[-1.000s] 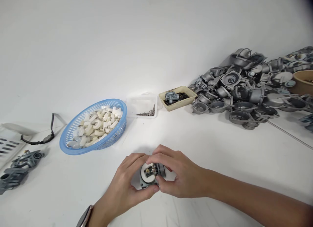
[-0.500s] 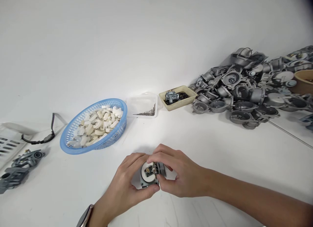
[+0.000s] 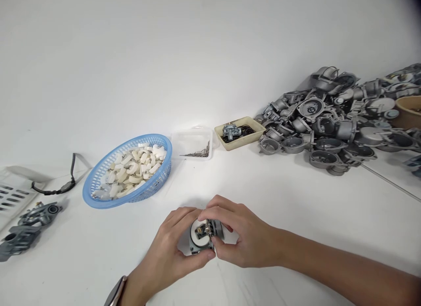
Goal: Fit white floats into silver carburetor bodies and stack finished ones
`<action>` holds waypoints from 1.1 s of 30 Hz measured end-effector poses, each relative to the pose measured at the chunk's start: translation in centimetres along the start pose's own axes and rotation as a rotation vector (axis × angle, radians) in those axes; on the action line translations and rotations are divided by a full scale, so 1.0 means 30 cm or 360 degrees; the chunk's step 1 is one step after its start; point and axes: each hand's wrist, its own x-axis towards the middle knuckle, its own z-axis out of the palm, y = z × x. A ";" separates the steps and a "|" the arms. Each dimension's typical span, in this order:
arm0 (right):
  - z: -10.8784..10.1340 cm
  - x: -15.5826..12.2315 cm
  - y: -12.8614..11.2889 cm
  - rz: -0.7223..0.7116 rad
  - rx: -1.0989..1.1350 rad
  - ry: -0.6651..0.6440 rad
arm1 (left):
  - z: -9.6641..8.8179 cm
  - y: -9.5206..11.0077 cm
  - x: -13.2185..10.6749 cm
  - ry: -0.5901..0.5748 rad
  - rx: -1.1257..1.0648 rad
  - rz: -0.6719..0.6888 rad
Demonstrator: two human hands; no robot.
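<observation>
A small grey metal carburetor body (image 3: 201, 236) with a white part and brass fittings in its open face sits low in the middle of the white table. My left hand (image 3: 167, 257) wraps round its left side and underside, thumb pressed against its lower edge. My right hand (image 3: 241, 235) covers its right side, with fingertips pinched over the top of the fittings. Whatever small part those fingertips press is hidden. A watch (image 3: 115, 292) shows on my left wrist.
A blue basket (image 3: 98, 183) of white plastic pieces stands to the left. Behind it are a clear tray (image 3: 192, 141) with thin metal pins and a beige tray (image 3: 255, 127) holding a carburetor. A heap of grey metal castings (image 3: 332, 121) fills the right. Two grey parts (image 3: 26, 229) lie far left.
Both hands and the carburetor body stay in the same place. Only the view has shifted slightly.
</observation>
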 end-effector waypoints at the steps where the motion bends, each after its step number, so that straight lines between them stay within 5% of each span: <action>1: 0.002 -0.002 0.000 0.0003 -0.0005 -0.0004 | -0.001 0.001 0.001 -0.0002 -0.0001 -0.0003; 33: 0.004 -0.003 0.002 0.0027 0.0005 -0.0022 | 0.006 -0.011 -0.005 0.0026 0.0088 0.0066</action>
